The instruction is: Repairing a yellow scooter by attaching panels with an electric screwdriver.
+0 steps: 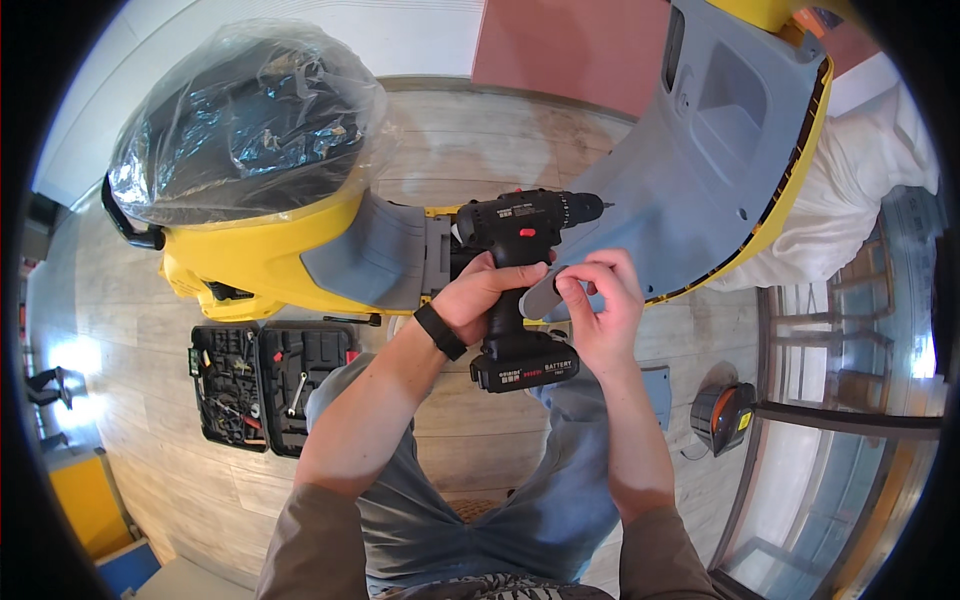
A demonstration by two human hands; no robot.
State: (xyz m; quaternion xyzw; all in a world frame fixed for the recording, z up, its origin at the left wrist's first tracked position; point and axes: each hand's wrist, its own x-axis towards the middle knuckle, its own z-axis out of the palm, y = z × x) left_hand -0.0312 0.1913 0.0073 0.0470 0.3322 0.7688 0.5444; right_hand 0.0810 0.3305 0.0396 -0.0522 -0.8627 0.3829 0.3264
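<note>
A black cordless drill (505, 235) stands upright in front of me, its chuck and bit pointing right and its battery pack at the bottom. My left hand (475, 298) is closed around the drill's grip, with the thumb lying across the near side. Just right of the grip is a small flat grey piece with a rounded end (541, 299). My right hand (607, 302) pinches its upper right end between thumb and bent fingers. Whether left fingertips behind the drill also touch this piece is hidden.
A yellow and grey scooter (240, 260) stretches across ahead, its seat under clear plastic (255, 120) and its grey front panel (690, 170) at right. An open tool case (275, 390) with a wrench (297, 393) lies at left. A black-and-orange object (722, 418) sits near the glass door (820, 490).
</note>
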